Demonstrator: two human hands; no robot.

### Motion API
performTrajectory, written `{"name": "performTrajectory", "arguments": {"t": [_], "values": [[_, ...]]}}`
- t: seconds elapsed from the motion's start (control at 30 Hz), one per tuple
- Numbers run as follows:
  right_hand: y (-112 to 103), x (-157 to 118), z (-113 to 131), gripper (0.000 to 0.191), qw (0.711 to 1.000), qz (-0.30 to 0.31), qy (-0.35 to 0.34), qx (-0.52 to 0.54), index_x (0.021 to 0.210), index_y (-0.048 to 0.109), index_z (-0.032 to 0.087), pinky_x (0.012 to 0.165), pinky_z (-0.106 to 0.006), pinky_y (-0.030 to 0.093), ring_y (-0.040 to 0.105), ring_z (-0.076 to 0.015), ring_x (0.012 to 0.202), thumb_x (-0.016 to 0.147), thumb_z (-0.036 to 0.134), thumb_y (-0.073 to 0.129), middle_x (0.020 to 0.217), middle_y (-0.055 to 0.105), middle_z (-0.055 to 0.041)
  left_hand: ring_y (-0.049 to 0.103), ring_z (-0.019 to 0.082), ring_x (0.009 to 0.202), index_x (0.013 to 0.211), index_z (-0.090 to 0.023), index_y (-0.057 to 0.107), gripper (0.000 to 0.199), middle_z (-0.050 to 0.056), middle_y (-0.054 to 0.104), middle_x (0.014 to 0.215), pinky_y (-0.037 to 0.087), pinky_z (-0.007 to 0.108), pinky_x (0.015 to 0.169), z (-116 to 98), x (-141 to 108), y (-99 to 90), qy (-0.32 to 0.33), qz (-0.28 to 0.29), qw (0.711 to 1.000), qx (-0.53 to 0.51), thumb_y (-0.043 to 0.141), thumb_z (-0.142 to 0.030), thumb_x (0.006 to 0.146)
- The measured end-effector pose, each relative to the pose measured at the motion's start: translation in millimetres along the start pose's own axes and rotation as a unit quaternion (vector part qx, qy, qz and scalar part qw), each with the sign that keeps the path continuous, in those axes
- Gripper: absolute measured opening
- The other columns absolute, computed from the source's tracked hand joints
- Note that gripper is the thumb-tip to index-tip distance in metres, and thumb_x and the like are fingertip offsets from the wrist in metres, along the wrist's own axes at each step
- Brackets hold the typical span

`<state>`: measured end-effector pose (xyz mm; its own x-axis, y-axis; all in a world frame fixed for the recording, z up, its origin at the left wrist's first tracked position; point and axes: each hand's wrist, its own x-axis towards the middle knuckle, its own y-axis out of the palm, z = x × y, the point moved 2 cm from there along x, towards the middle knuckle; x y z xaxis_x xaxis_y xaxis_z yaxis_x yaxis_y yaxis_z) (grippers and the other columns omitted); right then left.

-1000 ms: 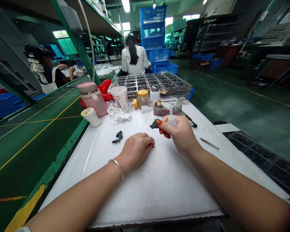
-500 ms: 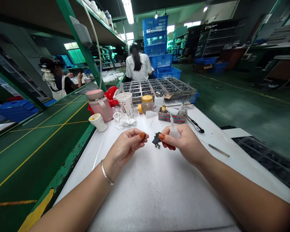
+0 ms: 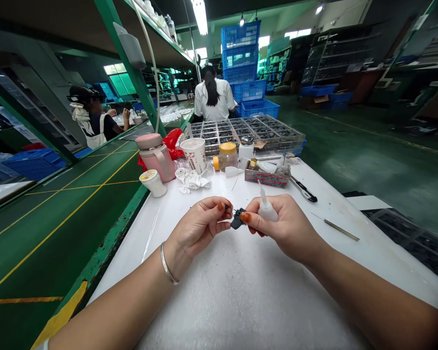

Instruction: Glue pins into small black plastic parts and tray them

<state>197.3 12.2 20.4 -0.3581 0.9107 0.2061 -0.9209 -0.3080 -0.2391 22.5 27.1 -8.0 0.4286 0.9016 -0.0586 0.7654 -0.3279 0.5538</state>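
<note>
Over the white tabletop [image 3: 219, 301], my right hand [image 3: 277, 221] pinches a small black part [image 3: 237, 219] between thumb and finger. The same hand also holds a small white squeeze bottle [image 3: 267, 210], its thin nozzle pointing up. My left hand [image 3: 204, 221] is closed in a pinch on a tiny dark piece [image 3: 226, 207] at its fingertips, just left of the black part. The tips of the left fingers are close to the black part; whether they touch it I cannot tell.
Behind the hands stand a pink flask [image 3: 156, 158], a paper cup [image 3: 194, 154], a yellow-lidded jar [image 3: 228, 155] and a patterned box [image 3: 266, 177]. A cutter [image 3: 303, 188] and a metal tool [image 3: 341, 230] lie right. Farther back are divided trays [image 3: 241, 132] and a seated person [image 3: 213, 97].
My left hand has moved right, nearer the black part. That part has turned in my right hand, and its ringed end no longer shows. The whole view has shifted slightly.
</note>
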Motion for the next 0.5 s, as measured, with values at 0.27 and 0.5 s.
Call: {"name": "performTrajectory", "arguments": {"t": [0.27, 0.5], "values": [[2.3, 0.3, 0.4, 0.038, 1.0, -0.002, 0.009, -0.02, 0.06, 0.06, 0.014, 0.048, -0.024, 0.033, 0.045, -0.0101, 0.051, 0.079, 0.046, 0.067, 0.053, 0.054, 0.0, 0.061, 0.01, 0.075, 0.081, -0.014, 0.071, 0.014, 0.003, 0.064, 0.084, 0.053, 0.02, 0.07, 3.8, -0.1, 0.9, 0.0, -0.001, 1.0, -0.001, 0.08, -0.022, 0.072], [2.9, 1.1, 0.5, 0.039, 1.0, 0.0, 0.01, -0.027, 0.06, 0.06, 0.015, 0.048, -0.024, 0.032, 0.044, -0.0102, 0.05, 0.079, 0.048, 0.067, 0.052, 0.053, 0.0001, 0.062, 0.011, 0.074, 0.08, -0.015, 0.072, 0.017, 0.003, 0.066, 0.082, 0.053, 0.021, 0.07, 3.2, -0.9, 1.6, -0.001, -0.005, 1.0, 0.0, 0.083, -0.021, 0.069]]}}
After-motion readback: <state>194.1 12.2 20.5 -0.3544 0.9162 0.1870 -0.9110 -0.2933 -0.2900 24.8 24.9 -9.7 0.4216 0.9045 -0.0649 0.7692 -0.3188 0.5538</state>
